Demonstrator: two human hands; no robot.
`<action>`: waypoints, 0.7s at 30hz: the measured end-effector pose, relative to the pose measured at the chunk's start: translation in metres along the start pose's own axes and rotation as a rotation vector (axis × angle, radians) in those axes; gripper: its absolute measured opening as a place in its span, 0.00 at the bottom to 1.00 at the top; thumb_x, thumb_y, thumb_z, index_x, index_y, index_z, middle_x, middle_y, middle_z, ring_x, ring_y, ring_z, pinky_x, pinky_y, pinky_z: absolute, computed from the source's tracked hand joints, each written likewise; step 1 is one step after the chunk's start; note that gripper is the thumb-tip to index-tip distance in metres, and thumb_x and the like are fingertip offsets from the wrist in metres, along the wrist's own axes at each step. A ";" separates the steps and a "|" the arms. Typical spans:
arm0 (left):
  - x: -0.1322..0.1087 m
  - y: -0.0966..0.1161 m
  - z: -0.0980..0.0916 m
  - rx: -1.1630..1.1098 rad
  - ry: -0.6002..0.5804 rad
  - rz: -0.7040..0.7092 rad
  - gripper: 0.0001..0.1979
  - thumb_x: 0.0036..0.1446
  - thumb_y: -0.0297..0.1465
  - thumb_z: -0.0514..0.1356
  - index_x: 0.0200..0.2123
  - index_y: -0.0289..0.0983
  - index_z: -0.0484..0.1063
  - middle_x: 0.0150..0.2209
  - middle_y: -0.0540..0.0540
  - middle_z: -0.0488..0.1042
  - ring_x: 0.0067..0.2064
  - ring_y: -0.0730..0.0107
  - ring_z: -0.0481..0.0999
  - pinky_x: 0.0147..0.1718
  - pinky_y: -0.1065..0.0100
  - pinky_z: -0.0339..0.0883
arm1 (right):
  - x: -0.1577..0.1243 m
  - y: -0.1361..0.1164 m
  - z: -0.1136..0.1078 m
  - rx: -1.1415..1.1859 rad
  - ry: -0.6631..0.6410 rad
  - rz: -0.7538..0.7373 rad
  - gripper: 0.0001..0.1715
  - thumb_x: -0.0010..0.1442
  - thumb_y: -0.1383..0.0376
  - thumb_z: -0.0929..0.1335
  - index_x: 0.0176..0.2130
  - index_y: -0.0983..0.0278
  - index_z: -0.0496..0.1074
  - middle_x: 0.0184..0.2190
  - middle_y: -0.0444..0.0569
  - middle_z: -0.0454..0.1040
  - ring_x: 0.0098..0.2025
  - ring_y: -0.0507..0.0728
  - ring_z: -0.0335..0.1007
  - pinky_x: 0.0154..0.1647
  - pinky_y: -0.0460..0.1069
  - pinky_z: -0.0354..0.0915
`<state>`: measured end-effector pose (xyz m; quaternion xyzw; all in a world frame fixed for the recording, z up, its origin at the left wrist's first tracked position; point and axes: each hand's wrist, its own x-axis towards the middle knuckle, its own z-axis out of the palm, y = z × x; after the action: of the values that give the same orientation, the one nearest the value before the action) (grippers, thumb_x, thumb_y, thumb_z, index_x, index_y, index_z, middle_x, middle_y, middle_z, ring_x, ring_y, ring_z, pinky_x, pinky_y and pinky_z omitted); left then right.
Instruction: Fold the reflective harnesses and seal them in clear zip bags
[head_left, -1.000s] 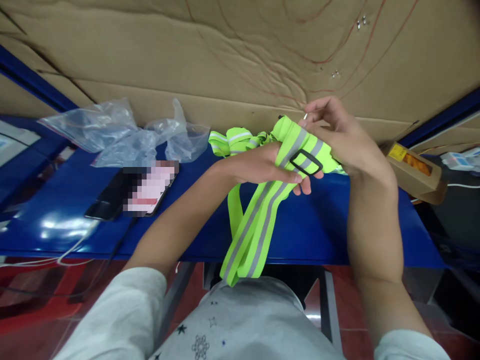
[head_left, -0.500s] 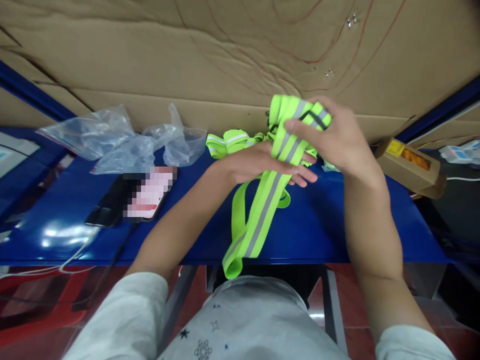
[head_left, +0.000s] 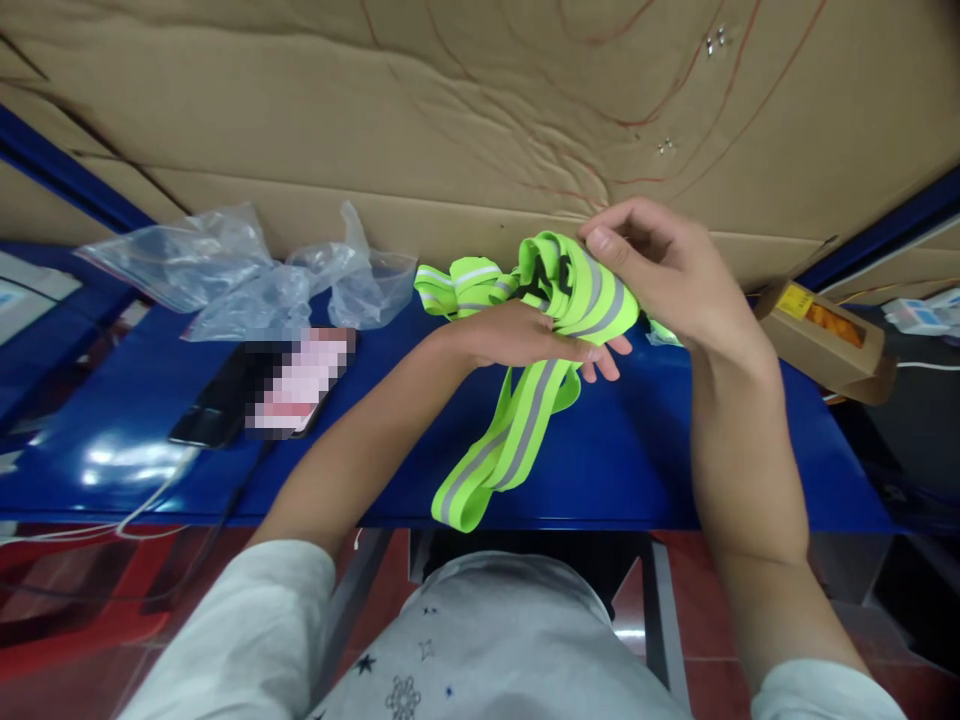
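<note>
A neon-yellow reflective strap (head_left: 600, 305) with grey stripes and black fittings lies bunched and folded across my left hand (head_left: 517, 335). My left thumb presses over the strap, with the fingertips showing beyond it. A loose loop of the strap hangs below that hand, above the table's front edge. At the bundle's upper right is my right hand (head_left: 660, 260), its fingers loosely curved and the thumb beside the strap's edge. Nothing shows between its thumb and fingers. Another neon-yellow strap bundle (head_left: 472, 280) lies on the table behind my left hand.
On the blue table (head_left: 405, 480), clear plastic bags (head_left: 225, 270) and two phones (head_left: 217, 400) lie to the left. A cardboard box (head_left: 821, 335) with a window stands at the right. Brown cardboard (head_left: 300, 120) lines the back. White cables (head_left: 142, 510) hang at the front left.
The strap's upper part has been folded down over my left hand. My right hand has let go of it and turned slightly away. The hanging loop has risen a little.
</note>
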<state>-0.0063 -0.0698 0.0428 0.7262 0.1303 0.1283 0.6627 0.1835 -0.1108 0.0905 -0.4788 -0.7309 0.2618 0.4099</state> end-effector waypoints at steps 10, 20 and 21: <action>-0.008 0.014 -0.001 -0.086 0.029 0.099 0.14 0.61 0.35 0.72 0.48 0.35 0.84 0.52 0.40 0.85 0.54 0.55 0.85 0.61 0.56 0.75 | -0.004 -0.007 0.001 -0.242 -0.037 -0.238 0.28 0.65 0.50 0.76 0.58 0.60 0.77 0.56 0.50 0.81 0.56 0.65 0.79 0.63 0.62 0.73; -0.004 0.011 0.011 -0.409 0.097 0.033 0.23 0.51 0.29 0.76 0.51 0.35 0.80 0.46 0.40 0.85 0.47 0.53 0.86 0.54 0.52 0.79 | -0.002 -0.001 0.005 0.158 0.202 -0.044 0.27 0.64 0.43 0.75 0.32 0.64 0.76 0.23 0.43 0.75 0.16 0.49 0.67 0.14 0.44 0.59; -0.004 0.011 0.013 -0.444 0.093 0.031 0.24 0.51 0.30 0.76 0.52 0.35 0.80 0.47 0.40 0.85 0.47 0.53 0.86 0.54 0.51 0.78 | -0.002 0.000 0.005 0.165 0.215 -0.042 0.28 0.64 0.43 0.75 0.32 0.65 0.76 0.22 0.43 0.74 0.16 0.48 0.66 0.14 0.44 0.59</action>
<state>-0.0050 -0.0843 0.0529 0.5578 0.1181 0.1974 0.7974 0.1797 -0.1125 0.0875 -0.4530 -0.6688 0.2597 0.5292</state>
